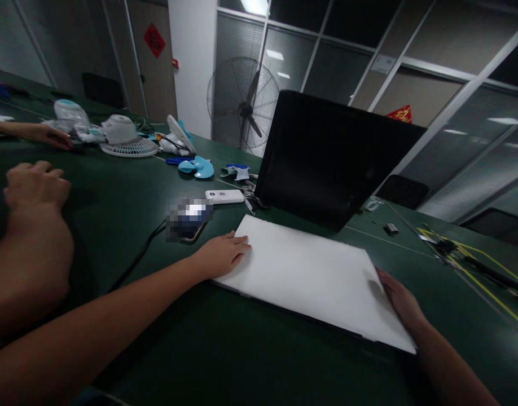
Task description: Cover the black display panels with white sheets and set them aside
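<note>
A white rectangular panel (310, 270) with a thin dark border lies in front of me, low over the green table. My left hand (223, 255) rests palm down across its left end, the fingers stretched out on the white surface. At the right edge of the panel is my right hand (400, 296), holding that side; most of its fingers are hidden behind or under the edge. Just beyond the panel, a large black panel (326, 158) stands tilted. Left of my left hand lies a phone-like device (190, 220), its screen blurred, with a black cable.
Another person's fist and forearm (36, 192) rest at the left; a further hand (51, 135) reaches toward fan parts (130, 148). A white remote-like device (225, 196) and blue fan blades (197, 167) lie behind. Yellow-and-black cables (474, 256) are at the right.
</note>
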Demonstrator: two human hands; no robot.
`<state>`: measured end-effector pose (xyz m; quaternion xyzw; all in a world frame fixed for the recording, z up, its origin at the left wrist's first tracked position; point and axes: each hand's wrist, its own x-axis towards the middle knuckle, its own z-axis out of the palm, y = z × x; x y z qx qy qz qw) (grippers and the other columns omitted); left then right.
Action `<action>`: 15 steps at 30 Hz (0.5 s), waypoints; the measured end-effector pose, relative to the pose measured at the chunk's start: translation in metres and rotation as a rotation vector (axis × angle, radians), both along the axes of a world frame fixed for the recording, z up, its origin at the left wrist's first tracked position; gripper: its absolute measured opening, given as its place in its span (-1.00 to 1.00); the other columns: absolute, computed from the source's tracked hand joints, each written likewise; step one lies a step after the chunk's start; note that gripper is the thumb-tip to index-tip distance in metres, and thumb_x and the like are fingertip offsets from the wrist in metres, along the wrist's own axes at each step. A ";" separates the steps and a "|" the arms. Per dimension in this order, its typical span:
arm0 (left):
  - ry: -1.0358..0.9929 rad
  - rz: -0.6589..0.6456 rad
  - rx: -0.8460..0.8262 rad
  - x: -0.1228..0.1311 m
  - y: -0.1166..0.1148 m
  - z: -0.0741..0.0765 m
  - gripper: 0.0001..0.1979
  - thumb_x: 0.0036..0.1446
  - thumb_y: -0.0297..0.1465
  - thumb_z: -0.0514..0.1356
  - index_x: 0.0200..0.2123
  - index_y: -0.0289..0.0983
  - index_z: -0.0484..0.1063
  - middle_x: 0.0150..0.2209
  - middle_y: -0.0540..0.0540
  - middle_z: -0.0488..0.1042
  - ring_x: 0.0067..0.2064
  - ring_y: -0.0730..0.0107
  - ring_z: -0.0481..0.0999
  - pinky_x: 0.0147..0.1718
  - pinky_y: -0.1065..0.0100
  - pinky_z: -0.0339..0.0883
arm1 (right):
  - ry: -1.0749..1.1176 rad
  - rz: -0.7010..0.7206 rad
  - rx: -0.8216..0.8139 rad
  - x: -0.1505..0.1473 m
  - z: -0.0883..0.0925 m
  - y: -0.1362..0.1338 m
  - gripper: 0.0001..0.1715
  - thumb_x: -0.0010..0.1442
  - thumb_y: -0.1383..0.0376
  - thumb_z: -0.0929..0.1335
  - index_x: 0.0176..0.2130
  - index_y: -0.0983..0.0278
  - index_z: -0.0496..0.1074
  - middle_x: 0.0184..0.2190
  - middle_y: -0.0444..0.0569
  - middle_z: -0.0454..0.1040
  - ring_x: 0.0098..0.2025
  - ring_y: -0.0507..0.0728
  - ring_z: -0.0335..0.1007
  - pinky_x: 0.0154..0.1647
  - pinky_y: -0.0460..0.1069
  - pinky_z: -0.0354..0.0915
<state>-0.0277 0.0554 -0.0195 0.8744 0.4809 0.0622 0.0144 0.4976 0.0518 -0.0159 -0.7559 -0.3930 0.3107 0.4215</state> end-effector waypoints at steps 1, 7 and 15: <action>-0.002 0.001 -0.005 0.000 0.000 0.000 -0.53 0.48 -0.32 0.04 0.37 -0.15 0.42 0.46 -0.15 0.29 0.44 -0.18 0.31 0.35 -0.11 0.28 | 0.022 -0.010 -0.031 -0.003 0.001 0.001 -0.32 0.24 0.20 0.39 0.31 0.23 0.51 0.18 0.05 0.60 0.23 0.36 0.52 0.27 0.14 0.45; -0.059 -0.006 -0.029 -0.004 -0.001 0.005 -0.53 0.46 -0.33 0.03 0.35 -0.13 0.44 0.45 -0.10 0.32 0.43 -0.15 0.33 0.35 -0.14 0.28 | 0.124 -0.014 -0.148 -0.020 0.011 -0.002 -0.18 0.28 0.31 0.37 0.47 0.19 0.32 0.11 0.04 0.64 -0.14 0.24 0.68 -0.08 0.05 0.58; -0.186 0.014 -0.090 -0.003 -0.008 0.010 -0.43 0.49 -0.07 -0.01 0.36 -0.20 0.42 0.48 -0.19 0.27 0.44 -0.13 0.31 0.40 -0.16 0.16 | 0.189 0.011 -0.168 -0.003 0.004 -0.002 -0.12 0.28 0.27 0.39 0.51 0.14 0.23 0.02 0.08 0.68 -0.35 0.22 0.65 -0.27 0.08 0.57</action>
